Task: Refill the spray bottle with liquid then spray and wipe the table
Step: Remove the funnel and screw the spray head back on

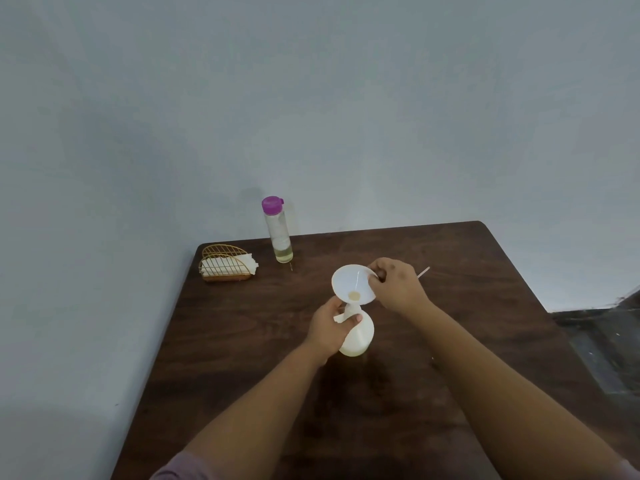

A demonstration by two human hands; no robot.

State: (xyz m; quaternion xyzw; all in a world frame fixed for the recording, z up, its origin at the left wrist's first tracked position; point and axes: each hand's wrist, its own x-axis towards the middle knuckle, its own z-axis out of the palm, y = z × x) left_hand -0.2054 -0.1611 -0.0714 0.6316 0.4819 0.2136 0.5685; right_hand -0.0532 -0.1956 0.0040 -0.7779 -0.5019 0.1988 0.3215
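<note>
Now white spray bottle (356, 337) upright, white funnel (351, 284) in neck.

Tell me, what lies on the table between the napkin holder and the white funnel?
In the head view, only bare dark wood of the table lies between the napkin holder and the funnel. The purple-capped bottle stands farther back.

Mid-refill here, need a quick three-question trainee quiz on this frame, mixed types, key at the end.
1. True or false: the purple-capped bottle lies on its side.
2. Which hand pinches the funnel rim?
A. left hand
B. right hand
3. Fill in: the napkin holder stands near the table's far ____ corner.

Key: 1 false, it stands upright; 2 B, the left grips the spray bottle; 3 left.
</note>
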